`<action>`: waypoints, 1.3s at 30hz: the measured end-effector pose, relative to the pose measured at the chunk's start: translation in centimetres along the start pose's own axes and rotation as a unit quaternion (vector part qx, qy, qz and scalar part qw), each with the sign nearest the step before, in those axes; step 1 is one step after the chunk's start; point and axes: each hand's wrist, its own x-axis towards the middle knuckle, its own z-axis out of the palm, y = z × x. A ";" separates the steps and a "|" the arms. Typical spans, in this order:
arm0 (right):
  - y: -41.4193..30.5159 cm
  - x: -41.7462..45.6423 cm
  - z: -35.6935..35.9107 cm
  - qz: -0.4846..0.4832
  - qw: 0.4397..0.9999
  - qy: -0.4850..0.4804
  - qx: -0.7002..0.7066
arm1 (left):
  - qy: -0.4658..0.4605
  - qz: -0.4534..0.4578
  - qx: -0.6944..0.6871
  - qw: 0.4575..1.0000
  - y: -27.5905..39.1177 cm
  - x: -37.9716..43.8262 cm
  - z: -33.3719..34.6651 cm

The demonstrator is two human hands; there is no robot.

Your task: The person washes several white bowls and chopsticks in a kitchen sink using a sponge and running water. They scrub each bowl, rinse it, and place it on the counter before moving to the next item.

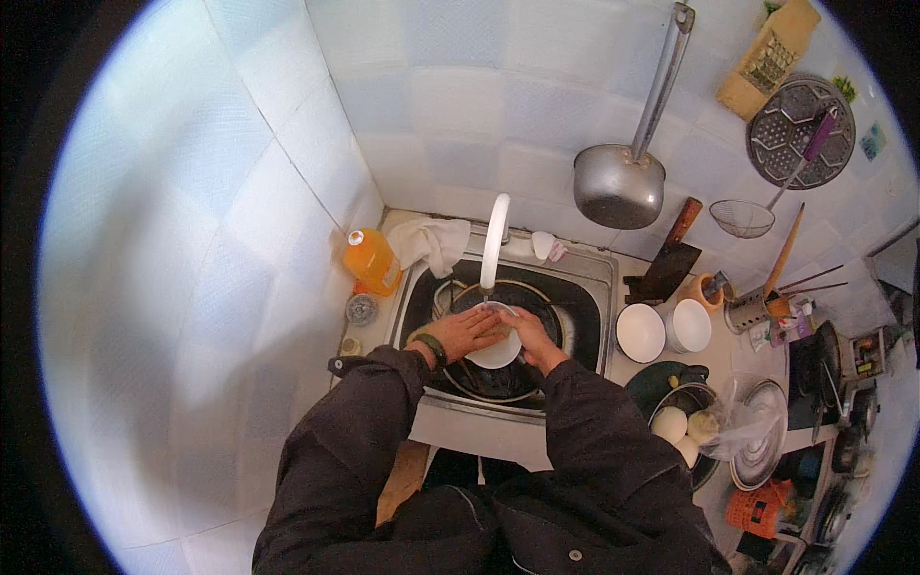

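Note:
A white bowl (496, 352) is held over the sink, under the white curved faucet (494, 244). My right hand (534, 339) grips the bowl's right rim. Across its upper left part lies my left hand (463, 334), its fingers extended flat and touching the bowl; a dark green bangle circles that wrist. Beneath both hands a large round pan (553, 316) sits in the dark basin of the steel sink (609, 287). Whether water runs from the faucet is hard to tell.
Two white bowls (640, 333) stand right of the sink, near a cleaver (665, 266) and a utensil holder (744, 314). A pot (701, 392) holds pale round items. An orange liquid bottle (372, 262) and white cloth (431, 241) are at the back left. A saucepan (619, 187) hangs above.

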 end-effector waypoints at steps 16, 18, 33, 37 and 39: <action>1.2 1.6 0.6 -0.121 0.981 -0.009 0.150 | -0.021 -0.126 0.003 0.992 4.1 2.1 0.0; 1.5 2.0 1.0 -0.156 0.967 0.005 0.199 | 0.081 -0.248 -0.104 0.960 4.6 3.0 0.4; 3.0 2.9 -0.7 -0.023 0.949 -0.033 0.312 | 0.013 -0.198 -0.084 0.976 5.3 3.7 0.6; 2.8 2.6 -1.0 -0.126 0.966 -0.010 0.224 | 0.045 -0.175 -0.028 0.983 5.3 3.6 -0.4; 2.7 2.2 -0.9 -0.046 0.943 0.003 0.330 | 0.094 -0.282 -0.199 0.934 5.3 3.4 -0.7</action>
